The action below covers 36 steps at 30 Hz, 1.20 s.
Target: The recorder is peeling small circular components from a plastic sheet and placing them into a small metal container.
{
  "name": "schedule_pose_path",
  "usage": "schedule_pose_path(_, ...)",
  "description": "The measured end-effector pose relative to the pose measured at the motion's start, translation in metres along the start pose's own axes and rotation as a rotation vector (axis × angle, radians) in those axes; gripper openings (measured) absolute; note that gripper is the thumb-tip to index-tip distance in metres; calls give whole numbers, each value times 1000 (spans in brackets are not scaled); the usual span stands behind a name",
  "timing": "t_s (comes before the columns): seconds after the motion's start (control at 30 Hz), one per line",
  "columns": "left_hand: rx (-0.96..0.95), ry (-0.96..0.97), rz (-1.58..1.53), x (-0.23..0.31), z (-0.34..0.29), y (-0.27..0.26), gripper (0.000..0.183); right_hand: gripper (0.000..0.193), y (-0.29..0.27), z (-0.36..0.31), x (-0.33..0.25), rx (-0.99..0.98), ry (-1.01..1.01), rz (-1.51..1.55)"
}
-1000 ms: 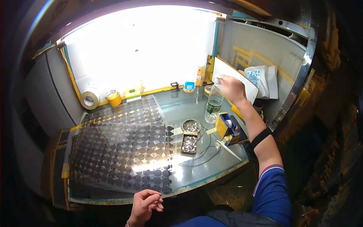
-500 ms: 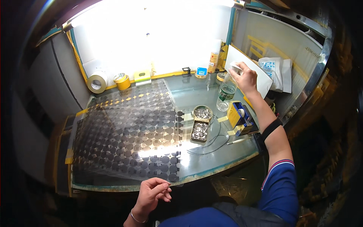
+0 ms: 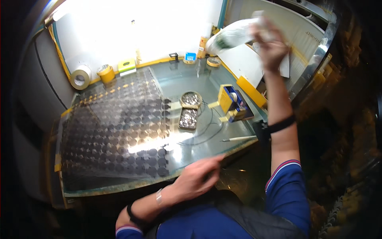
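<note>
My right hand [image 3: 271, 46], smeared by motion, is closed round the neck end of a clear plastic bottle [image 3: 234, 35] with a green label. Raised above the right side of the glass-topped table [image 3: 215, 149], the bottle tilts almost level, its base toward the left. My left hand [image 3: 199, 175] is at the table's front edge, fingers curled in and thumb and forefinger drawn together; blur hides whether anything is between them. Across the table's left lies a transparent film sheet [image 3: 115, 123] printed with rows of dark discs.
Small shiny metal pieces fill a round tin [image 3: 191, 99] and a rectangular tin [image 3: 188, 118]. A blue-and-yellow tape dispenser [image 3: 232, 101] and a white pen-like tool [image 3: 240, 138] are to the right. Tape rolls [image 3: 80, 77] line the back edge below a bright white panel [image 3: 139, 32].
My right hand has lifted the bottle off the table and tipped it sideways. My left hand has moved right along the front edge. The whole view has shifted, so the table appears further left.
</note>
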State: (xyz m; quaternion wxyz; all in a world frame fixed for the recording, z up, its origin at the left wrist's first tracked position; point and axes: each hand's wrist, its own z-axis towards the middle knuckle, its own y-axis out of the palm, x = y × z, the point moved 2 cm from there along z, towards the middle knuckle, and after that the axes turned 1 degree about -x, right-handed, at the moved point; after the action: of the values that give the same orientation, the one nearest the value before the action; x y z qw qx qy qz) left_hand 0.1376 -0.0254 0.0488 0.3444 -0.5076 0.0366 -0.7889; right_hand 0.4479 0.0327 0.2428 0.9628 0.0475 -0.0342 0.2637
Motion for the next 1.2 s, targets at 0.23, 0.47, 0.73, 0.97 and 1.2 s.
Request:
schedule_pose_path(0.23, -31, 179, 504, -69, 71, 106, 25, 36, 73, -64, 20, -435, 369, -201)
schedule_pose_path(0.47, -151, 129, 672, -70, 75, 62, 28, 39, 105, -81, 46, -630, 419, -162)
schedule_pose_path(0.73, -391, 461, 1096, -58, 82, 36, 9, 27, 95, -67, 64, -657, 456, -200)
schedule_pose_path(0.97, -436, 470, 1056, -97, 104, 1, 7, 20, 13, -34, -41, -511, 538, 133)
schedule_pose_path(1.2, 12, -18, 492, -66, 69, -24, 13, 27, -60, -131, -147, -490, 1058, 382)
